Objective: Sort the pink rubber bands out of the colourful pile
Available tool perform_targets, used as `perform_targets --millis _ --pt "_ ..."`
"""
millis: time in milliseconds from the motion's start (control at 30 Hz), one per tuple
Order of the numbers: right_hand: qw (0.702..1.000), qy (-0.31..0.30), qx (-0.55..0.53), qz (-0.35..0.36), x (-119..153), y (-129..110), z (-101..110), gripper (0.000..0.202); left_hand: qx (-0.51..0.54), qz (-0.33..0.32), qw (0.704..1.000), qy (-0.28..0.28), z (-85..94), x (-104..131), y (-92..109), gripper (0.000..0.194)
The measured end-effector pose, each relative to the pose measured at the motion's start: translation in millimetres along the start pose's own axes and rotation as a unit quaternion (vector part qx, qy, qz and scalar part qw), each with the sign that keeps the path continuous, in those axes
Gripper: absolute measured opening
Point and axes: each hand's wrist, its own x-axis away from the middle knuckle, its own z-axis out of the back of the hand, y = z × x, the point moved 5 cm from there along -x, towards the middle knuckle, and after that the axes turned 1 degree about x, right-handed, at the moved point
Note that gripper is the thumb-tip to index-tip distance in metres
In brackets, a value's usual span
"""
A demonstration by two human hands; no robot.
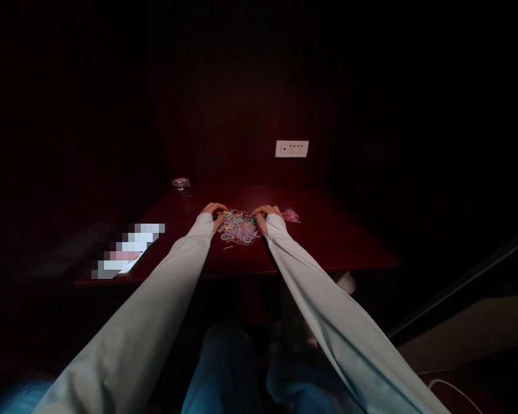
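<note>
Two legs in blue (224,368) show nearest, dim below the counter (341,244), with a pale cable (455,386) curving at the lower right. From either side, a light grey left sleeve (142,316) and right sleeve (323,305) reach forward over the front edge. A pale rounded object, too dark to make out, shows just under that edge, beside the right sleeve.

On the dark red counter, a flat device with a bright, pixelated face (127,253) lies at the left, near the front edge. One short loose strand (228,249) lies just in front of a mixed pile of thin, looped, coloured bands (240,231), mostly lilac with some yellow, green and pink. The pile sits between the two hands.

The left hand (214,210) is at its left side, fingers curved and thumb a little apart; the right hand (267,212) is at its right side, fingers bent, near a dark green bit. Whether either has hold of a band I cannot tell.

Just beyond the right hand is a smaller pink heap (292,215). Farther back, at the left, stands a clear lidded jar (181,188). A white socket plate (292,149) is on the dark back panel (237,132).
</note>
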Motion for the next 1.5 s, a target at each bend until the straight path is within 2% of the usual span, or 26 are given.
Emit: perform_targets --millis 167,267,367,467,533,600,767,867,1033,1133,1300,1500 --pt "0.996 0.015 0.052 -0.072 1 4 4 0.025 0.0 -0.017 1.0 0.011 0.4 0 2 0.018" --pt "0.993 0.011 0.081 -0.086 1 8 2 0.026 0.001 -0.038 0.999 0.001 -6.4 1 5 0.03" --pt "0.992 -0.009 0.11 -0.063 2 7 -4 0.03 -0.013 -0.08 0.995 -0.064 -19.3 4 8 0.042" --pt "0.99 -0.037 0.138 0.005 3 -1 -12 0.04 -0.011 -0.092 0.985 -0.146 -30.6 9 7 0.048" --pt "0.987 -0.056 0.148 0.033 3 -4 -18 0.044 -0.001 -0.087 0.981 -0.173 -33.7 10 5 0.051" --pt "0.987 -0.066 0.143 0.017 -2 -2 -22 0.045 0.01 -0.083 0.98 -0.178 -34.4 11 2 0.055" --pt "0.99 -0.086 0.094 -0.053 -17 10 -30 0.052 0.02 -0.072 0.982 -0.171 -35.6 9 -2 0.056" --pt "0.993 -0.098 0.055 -0.046 -21 12 -35 0.05 0.036 -0.073 0.983 -0.167 -36.4 9 0 0.053" --pt "0.997 -0.063 -0.006 -0.046 -16 11 -32 0.043 0.06 -0.076 0.982 -0.163 -34.2 10 7 0.05" --pt "0.996 -0.068 -0.008 -0.051 -14 12 -33 0.043 0.047 -0.072 0.984 -0.156 -30.8 10 10 0.045" --pt "0.995 -0.043 -0.06 -0.069 -19 18 -31 0.048 0.027 -0.08 0.992 -0.098 -19.6 4 15 0.036" --pt "0.977 -0.059 -0.191 -0.076 -17 16 -17 0.068 0.049 -0.087 0.995 -0.02 -6.4 -1 22 0.035"
